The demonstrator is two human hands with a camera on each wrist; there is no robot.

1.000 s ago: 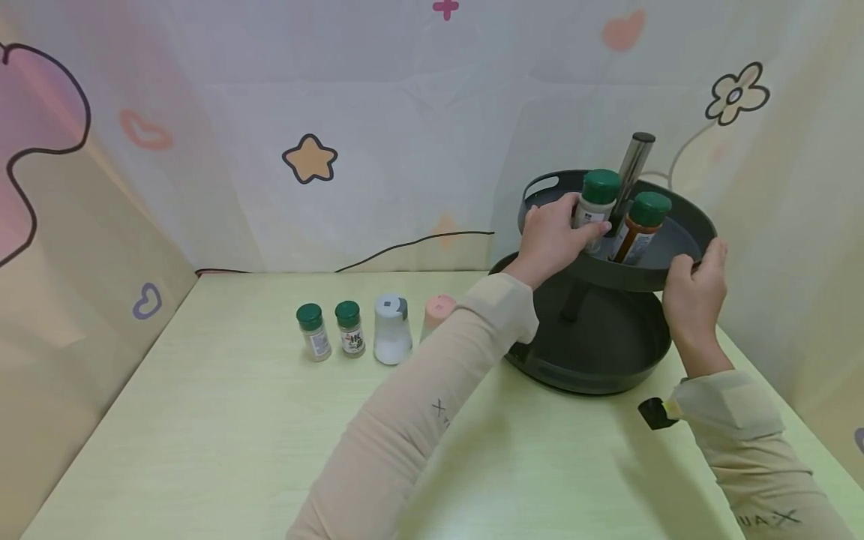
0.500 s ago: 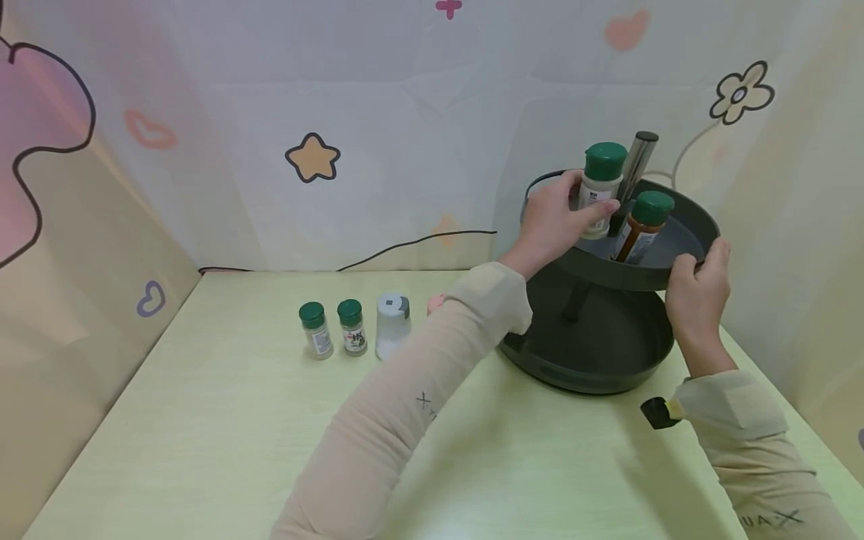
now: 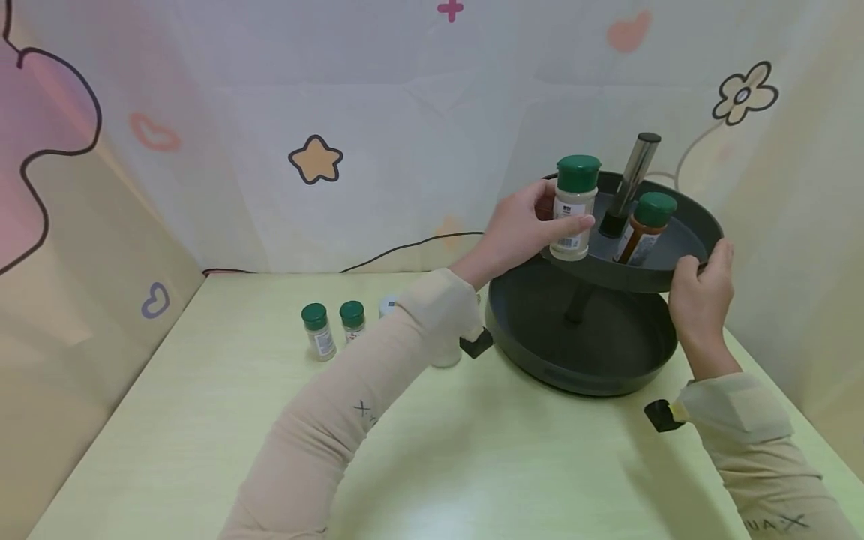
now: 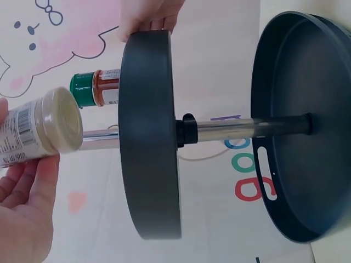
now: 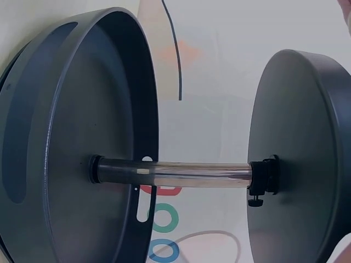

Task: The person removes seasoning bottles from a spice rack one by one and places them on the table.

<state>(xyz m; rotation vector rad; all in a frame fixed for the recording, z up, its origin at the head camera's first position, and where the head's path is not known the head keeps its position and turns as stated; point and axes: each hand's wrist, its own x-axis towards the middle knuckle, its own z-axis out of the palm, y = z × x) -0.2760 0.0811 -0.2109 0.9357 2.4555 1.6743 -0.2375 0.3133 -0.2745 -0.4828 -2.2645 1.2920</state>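
Note:
My left hand (image 3: 516, 229) grips a green-capped spice bottle (image 3: 574, 202) with pale contents, in front of the upper tray's left side. In the left wrist view the held bottle (image 4: 33, 129) shows its barcode label and base, apart from the tray wall (image 4: 148, 137). My right hand (image 3: 702, 307) holds the right rim of the upper tray (image 3: 624, 279), thumb towards the front. A second green-capped bottle (image 3: 637, 236), with reddish-brown contents, stands inside that tray near the metal post (image 3: 634, 172). The right wrist view shows mostly the two-tier rack, its right hand barely visible.
The wider lower tray (image 3: 607, 345) sits on the table below. Two small green-capped jars (image 3: 319, 330) stand on the left, the second partly behind my left sleeve. The sleeve mostly covers a white-topped shaker (image 3: 388, 304) and another bottle (image 3: 446, 355).
My left hand has lifted the pale spice bottle out of the upper tray, then brought it left and towards me. The right hand keeps its place on the rim.

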